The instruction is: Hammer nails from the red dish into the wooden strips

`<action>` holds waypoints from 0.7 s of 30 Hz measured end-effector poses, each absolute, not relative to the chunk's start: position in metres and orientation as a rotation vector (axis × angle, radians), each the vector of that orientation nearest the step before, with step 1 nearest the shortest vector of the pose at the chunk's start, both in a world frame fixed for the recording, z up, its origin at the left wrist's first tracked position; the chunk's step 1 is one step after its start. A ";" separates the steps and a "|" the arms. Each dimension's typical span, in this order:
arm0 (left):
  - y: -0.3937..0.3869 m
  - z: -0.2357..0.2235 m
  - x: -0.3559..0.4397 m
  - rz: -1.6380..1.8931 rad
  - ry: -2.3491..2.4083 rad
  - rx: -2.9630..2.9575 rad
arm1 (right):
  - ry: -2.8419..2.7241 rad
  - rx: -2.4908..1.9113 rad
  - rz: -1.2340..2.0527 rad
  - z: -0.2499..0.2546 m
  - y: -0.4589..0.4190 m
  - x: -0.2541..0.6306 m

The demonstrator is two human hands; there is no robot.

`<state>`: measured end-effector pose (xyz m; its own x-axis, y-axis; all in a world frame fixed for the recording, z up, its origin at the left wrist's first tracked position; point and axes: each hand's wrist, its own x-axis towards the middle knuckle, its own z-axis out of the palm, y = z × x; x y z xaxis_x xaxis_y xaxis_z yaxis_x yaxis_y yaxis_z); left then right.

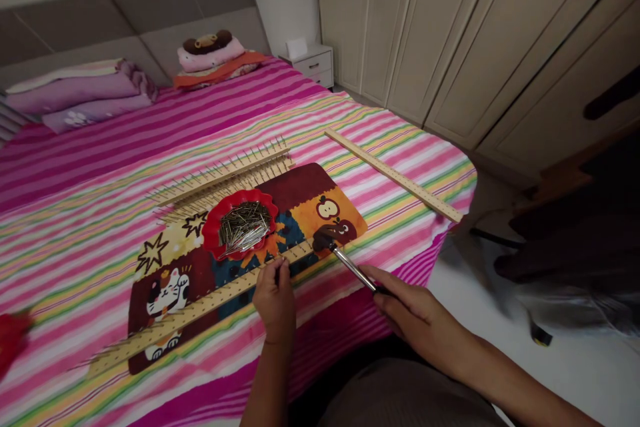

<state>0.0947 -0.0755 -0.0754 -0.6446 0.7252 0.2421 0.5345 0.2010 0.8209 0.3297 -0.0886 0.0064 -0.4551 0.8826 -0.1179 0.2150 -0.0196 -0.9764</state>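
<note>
My right hand [417, 310] is wrapped round the black grip of a mallet [354, 268] with a shiny metal shaft. Its dark head is over the right end of a long, pale wooden strip [200, 307]; whether they touch I cannot tell. That strip lies slantwise across a patterned mat [320, 183], with rows of holes and thin nails standing along it. On the strip, left of the mallet head, my left hand [277, 293] is closed in a pinch; what is between the fingertips is too small to make out. Behind it, a red scalloped bowl [209, 230] holds many loose nails.
Beyond the bowl lie more wooden strips [225, 177] bristling with upright nails. Another strip [393, 175] lies at the right of the striped bed [300, 113]. Folded bedding [85, 90] is by the headboard. A red object [13, 340] shows at the left edge.
</note>
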 end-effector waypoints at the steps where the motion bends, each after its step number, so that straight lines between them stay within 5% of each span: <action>1: -0.076 -0.076 0.095 1.423 2.275 1.207 | -1.736 -1.115 1.509 0.009 -0.087 0.326; 21: -0.075 -0.084 0.094 1.399 2.318 1.419 | -2.054 -0.935 1.312 0.021 -0.077 0.294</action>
<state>0.0937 -0.0751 -0.0842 -0.5661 0.7415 0.3601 0.6643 0.1517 0.7319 0.2937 -0.0769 0.0208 -0.6235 0.7792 0.0636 0.2703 0.2912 -0.9177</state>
